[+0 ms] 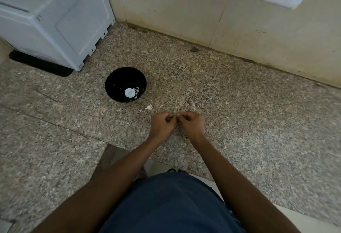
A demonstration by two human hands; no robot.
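Your left hand (pixel 162 123) and right hand (pixel 191 123) meet just below the middle of the frame, fingers curled in, thumbs and forefingers pinching one small pale thing between them; it looks like a garlic clove (pixel 175 115), though it is mostly hidden, so I cannot tell how much skin is left on it. The work seems to be peeling. Pin the clove with one hand and let the other nail lift the skin at the tip; pull along its length, not across, or the skin tears into bits. Work low over the speckled counter (pixel 239 103) so that a slip costs nothing. The black bowl (pixel 118 77), up and to the left of centre, already holds pale pieces; a loose pale scrap (pixel 148 107) lies between it and your hands; drop the bare clove in the bowl, not beside it.
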